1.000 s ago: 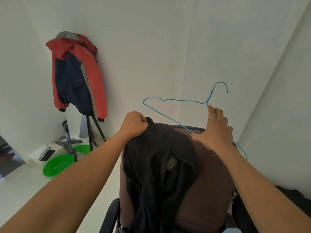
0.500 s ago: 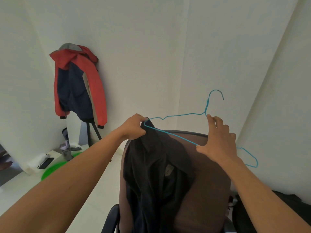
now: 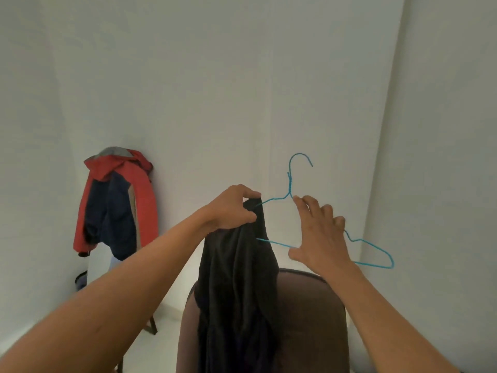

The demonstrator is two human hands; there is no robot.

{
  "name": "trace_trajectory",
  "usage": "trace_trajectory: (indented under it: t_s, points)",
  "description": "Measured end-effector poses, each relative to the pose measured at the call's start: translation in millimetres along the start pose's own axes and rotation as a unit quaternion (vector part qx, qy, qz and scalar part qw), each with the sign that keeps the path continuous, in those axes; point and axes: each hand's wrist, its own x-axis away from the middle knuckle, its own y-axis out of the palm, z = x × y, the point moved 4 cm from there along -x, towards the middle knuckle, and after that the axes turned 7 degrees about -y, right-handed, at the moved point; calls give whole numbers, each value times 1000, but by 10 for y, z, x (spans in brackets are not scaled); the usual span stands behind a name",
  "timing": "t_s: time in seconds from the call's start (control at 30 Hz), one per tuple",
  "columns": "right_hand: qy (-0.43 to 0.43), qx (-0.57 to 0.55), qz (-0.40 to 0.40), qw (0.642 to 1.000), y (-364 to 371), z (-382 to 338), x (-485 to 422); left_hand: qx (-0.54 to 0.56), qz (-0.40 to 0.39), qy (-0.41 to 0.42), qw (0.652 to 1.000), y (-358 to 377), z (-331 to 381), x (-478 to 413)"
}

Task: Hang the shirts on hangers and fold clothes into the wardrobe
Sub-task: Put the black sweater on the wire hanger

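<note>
A dark shirt (image 3: pixel 238 286) is held up in front of the wall, above the back of a brown chair (image 3: pixel 309 319); its lower part trails down over the chair back. The left hand (image 3: pixel 231 208) is closed on the top edge of the cloth, the fingers (image 3: pixel 248 195) pinching a fold at the shoulder or collar, so that the opening is kept taut and lifted.

A blue wire hanger (image 3: pixel 290 195) is held by the right hand (image 3: pixel 318 238). The fingers are spread rather than clenched: the upper ones touch the wire just below the hook's twisted neck, and the thumb appears pressed against the bottom bar. Held so, the frame is steadied and can be steered.

The hanger's left arm is seen running into the cloth beside the left hand; its right arm is bare and sticks out past the right wrist. Judged from this, 1 shoulder is being threaded and the other is not yet dressed. The thin wire is likely to snag on the fabric.

A red and navy jacket (image 3: pixel 115 203) hangs at the wall, well apart. No wardrobe is in view.
</note>
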Motion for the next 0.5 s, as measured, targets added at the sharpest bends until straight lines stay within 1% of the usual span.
trace_trajectory:
  t_s: [0.13, 0.2, 0.23, 0.3, 0.4, 0.43, 0.5]
  points:
    - [-12, -55, 63, 996, -425, -99, -179, -3, 19, 97, 995, -359, 727, 90]
    - [-27, -81, 88, 992, -633, -110, -277, -51, 39, 140, 988, -534, 949, 132]
    - [-30, -99, 106, 989, -751, -81, -328, -108, 61, 163, 979, -625, 1026, 153]
    - [-31, -144, 144, 979, -1011, 18, -448, -213, 108, 206, 949, -812, 1131, 210]
    - [-51, -199, 171, 964, -1402, 115, -627, -276, 105, 253, 922, -1061, 1279, 311]
    - [-61, -209, 175, 960, -1517, 113, -678, -306, 122, 260, 908, -1147, 1337, 340]
    - [-82, -210, 184, 957, -1710, 72, -760, -367, 183, 275, 870, -1316, 1468, 398]
